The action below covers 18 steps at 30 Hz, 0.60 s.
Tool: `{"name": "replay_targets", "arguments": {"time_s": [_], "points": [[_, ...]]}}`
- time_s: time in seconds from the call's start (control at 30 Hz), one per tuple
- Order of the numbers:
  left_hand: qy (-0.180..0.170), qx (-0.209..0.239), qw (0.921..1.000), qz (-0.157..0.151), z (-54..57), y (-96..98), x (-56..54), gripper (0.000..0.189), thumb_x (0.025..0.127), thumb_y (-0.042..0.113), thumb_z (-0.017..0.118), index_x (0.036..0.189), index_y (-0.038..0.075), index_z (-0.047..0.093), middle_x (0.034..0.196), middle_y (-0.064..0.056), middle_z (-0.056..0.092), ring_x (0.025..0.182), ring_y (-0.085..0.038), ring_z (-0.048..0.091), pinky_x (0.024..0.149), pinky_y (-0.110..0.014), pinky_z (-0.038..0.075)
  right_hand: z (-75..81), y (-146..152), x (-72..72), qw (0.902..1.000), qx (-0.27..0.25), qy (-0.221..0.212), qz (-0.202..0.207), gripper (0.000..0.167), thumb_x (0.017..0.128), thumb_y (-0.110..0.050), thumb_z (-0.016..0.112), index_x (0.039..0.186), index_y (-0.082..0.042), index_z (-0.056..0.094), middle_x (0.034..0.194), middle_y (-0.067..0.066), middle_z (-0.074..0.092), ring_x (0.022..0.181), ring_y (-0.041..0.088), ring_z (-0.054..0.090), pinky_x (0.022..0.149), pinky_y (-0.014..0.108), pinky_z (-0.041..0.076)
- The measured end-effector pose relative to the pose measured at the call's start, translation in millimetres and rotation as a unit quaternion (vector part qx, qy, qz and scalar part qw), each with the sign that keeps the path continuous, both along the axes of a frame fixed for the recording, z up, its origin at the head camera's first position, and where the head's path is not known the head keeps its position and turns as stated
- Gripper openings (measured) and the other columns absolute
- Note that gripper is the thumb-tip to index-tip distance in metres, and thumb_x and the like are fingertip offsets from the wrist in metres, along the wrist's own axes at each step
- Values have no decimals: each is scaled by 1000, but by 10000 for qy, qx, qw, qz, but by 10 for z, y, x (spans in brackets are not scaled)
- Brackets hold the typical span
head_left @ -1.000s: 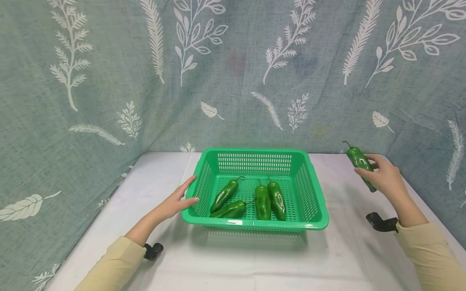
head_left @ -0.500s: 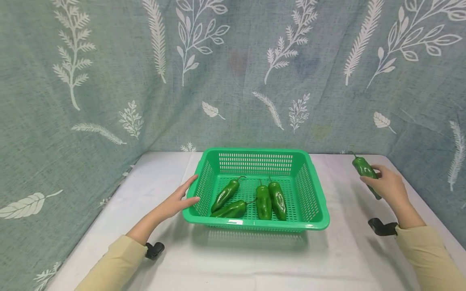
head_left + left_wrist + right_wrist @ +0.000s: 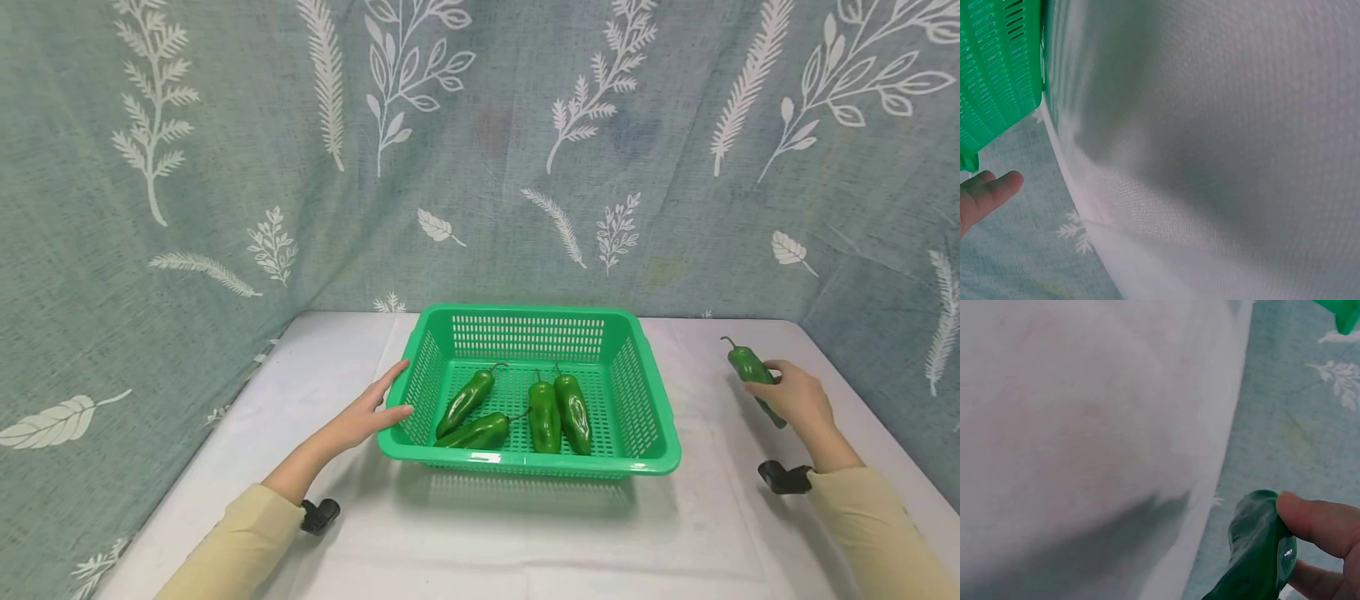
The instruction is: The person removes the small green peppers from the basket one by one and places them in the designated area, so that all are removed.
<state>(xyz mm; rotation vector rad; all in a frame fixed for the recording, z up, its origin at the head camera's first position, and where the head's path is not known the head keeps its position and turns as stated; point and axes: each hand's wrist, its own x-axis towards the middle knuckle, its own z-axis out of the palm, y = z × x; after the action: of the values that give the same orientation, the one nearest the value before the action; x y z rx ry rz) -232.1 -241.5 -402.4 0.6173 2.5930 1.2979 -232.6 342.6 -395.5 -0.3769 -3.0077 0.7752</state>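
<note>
My right hand (image 3: pixel 802 402) pinches a green pepper (image 3: pixel 748 367) between thumb and fingers, low over the right side of the table, its curved stem pointing away from me. The right wrist view shows the thumb pressed against that glossy pepper (image 3: pixel 1257 550). My left hand (image 3: pixel 367 412) has its fingers spread, fingertips right at the left rim of a green plastic basket (image 3: pixel 656 400). Inside the basket lie several more green peppers: one pepper (image 3: pixel 467 402) slants at the left, another pepper (image 3: pixel 480 432) sits along the front, and two stand side by side near the middle, including a pepper (image 3: pixel 573 412).
A white cloth (image 3: pixel 465 542) covers the table. Blue-green curtain fabric (image 3: pixel 480 208) with white leaf prints rises behind it and on both sides. A black wrist device (image 3: pixel 320 517) hangs below the left wrist, and another black device (image 3: pixel 783 477) below the right.
My right hand has lowered toward the table with the pepper in its grip, shifting slightly to the right at first. The left hand and the basket have stayed in place.
</note>
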Motion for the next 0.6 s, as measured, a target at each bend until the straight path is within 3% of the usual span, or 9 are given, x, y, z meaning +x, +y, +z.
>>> {"name": "replay_targets", "arguments": {"time_s": [0.2, 0.6], "points": [[-3, 18, 10000, -12, -4, -2, 2, 73, 92, 28, 52, 149, 18, 7, 153, -17, 4, 137, -43, 2, 99, -71, 13, -70, 48, 0, 9992, -1, -386, 67, 68, 86, -33, 58, 129, 15, 33, 117, 41, 42, 93, 48, 52, 67, 49, 48], [10, 24, 10000, -2, 1, 4, 4, 74, 91, 27, 52, 149, 17, 7, 152, -18, 5, 137, -43, 2, 99, -71, 13, -147, 72, -9, 9975, 17, -677, 193, 74, 82, -33, 63, 125, 19, 33, 117, 43, 39, 101, 54, 45, 75, 56, 45]]}}
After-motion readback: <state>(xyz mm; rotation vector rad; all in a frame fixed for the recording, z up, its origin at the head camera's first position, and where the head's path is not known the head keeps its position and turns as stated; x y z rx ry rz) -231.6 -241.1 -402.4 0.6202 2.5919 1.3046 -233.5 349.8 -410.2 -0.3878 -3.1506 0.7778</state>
